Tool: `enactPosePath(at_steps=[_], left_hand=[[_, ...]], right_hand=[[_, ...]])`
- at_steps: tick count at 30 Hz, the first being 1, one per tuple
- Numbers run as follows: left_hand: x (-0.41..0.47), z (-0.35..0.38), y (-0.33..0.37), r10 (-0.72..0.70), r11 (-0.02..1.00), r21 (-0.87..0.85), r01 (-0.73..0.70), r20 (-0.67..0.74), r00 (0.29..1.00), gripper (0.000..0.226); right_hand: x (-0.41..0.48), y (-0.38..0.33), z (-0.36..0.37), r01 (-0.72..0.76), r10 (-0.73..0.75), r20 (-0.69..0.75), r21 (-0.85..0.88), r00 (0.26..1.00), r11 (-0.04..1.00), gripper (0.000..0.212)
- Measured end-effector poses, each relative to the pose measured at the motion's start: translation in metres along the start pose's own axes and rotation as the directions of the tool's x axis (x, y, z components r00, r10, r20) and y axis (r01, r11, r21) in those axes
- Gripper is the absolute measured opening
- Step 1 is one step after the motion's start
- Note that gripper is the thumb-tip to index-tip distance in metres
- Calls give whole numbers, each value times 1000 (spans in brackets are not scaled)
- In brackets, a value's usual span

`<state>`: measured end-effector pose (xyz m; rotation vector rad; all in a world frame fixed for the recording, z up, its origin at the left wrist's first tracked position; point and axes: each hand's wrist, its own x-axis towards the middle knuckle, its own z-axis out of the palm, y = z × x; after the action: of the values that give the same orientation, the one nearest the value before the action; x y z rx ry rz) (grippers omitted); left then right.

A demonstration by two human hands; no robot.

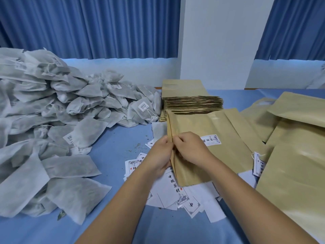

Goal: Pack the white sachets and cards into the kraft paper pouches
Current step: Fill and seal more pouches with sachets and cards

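A kraft paper pouch (207, 138) with a small white label lies tilted in the middle of the table. My left hand (159, 155) and my right hand (189, 147) both pinch its left edge, close together. Under my hands and the pouch, white printed cards (177, 189) are scattered over the cloth. A big heap of white sachets (52, 106) fills the left side. Behind the held pouch stands a stack of flat kraft pouches (191, 101).
Several bulging kraft pouches (295, 147) are piled at the right, one with a tagged card (257, 164) beside it. A blue cloth (116, 141) covers the table. Blue curtains and a white wall stand behind.
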<state>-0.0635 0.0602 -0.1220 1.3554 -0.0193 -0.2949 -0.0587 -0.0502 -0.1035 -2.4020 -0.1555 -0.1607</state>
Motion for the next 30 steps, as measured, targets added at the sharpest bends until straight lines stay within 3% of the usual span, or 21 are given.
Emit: enactPosePath(at_steps=[5, 11, 14, 16, 18, 21, 24, 27, 30], left_hand=[[-1, 2, 3, 9, 997, -75, -7, 30, 1000, 33], [1, 2, -1, 15, 997, -82, -16, -4, 1000, 35], [2, 2, -2, 12, 999, -29, -15, -106, 994, 36], [4, -4, -1, 42, 995, 94, -19, -256, 966, 34], [6, -13, 0, 126, 956, 293, -24, -335, 934, 26], [2, -15, 2, 155, 897, 440, -28, -254, 955, 18], [-5, -5, 0, 170, 904, 418, -95, -146, 975, 24], [-5, -1, -5, 314, 802, 571, -174, -154, 937, 28], [-5, 0, -6, 384, 753, 612, -240, -113, 917, 37]], right_hand=[[3, 15, 0, -23, 3, 77, 265, 997, 964, 40], [6, 20, 5, -81, 44, 96, 418, 994, 905, 46], [5, 17, 2, -105, 80, 74, 471, 994, 876, 47], [4, 14, -3, -67, 95, -34, 490, 995, 869, 41], [2, 10, -10, 41, 24, -156, 400, 987, 915, 37], [-4, 4, -13, 161, -106, -257, 203, 960, 966, 37], [-8, 2, -8, 51, -46, -236, 13, 971, 999, 31], [-8, -2, -5, -85, 63, -106, -224, 992, 971, 35], [-9, -4, -10, -58, 40, -83, -227, 996, 972, 32]])
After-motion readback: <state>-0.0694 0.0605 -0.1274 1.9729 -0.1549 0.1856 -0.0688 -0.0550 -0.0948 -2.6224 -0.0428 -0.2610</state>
